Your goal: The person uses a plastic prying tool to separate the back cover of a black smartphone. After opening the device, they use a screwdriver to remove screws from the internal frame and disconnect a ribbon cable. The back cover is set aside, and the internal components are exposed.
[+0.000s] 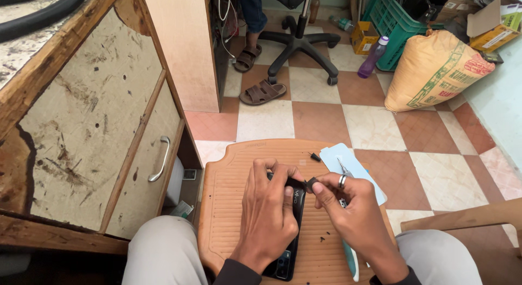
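Note:
A black smartphone (293,230) lies face down on an orange plastic stool (228,198) between my knees. My left hand (269,209) covers the phone's middle and grips its upper edge. My right hand (348,209), with a ring on one finger, pinches a small dark piece (311,183) at the phone's top corner. A teal-handled screwdriver (348,247) runs under my right hand, its metal tip (342,166) pointing away from me.
A pale blue card (340,154) and a small black part (315,156) lie on the stool's far edge. A worn wooden cabinet with a drawer handle (160,160) stands left. Beyond are an office chair (302,37), sandals (263,92), a sack (435,73), a purple bottle (372,57) and a green crate (394,18).

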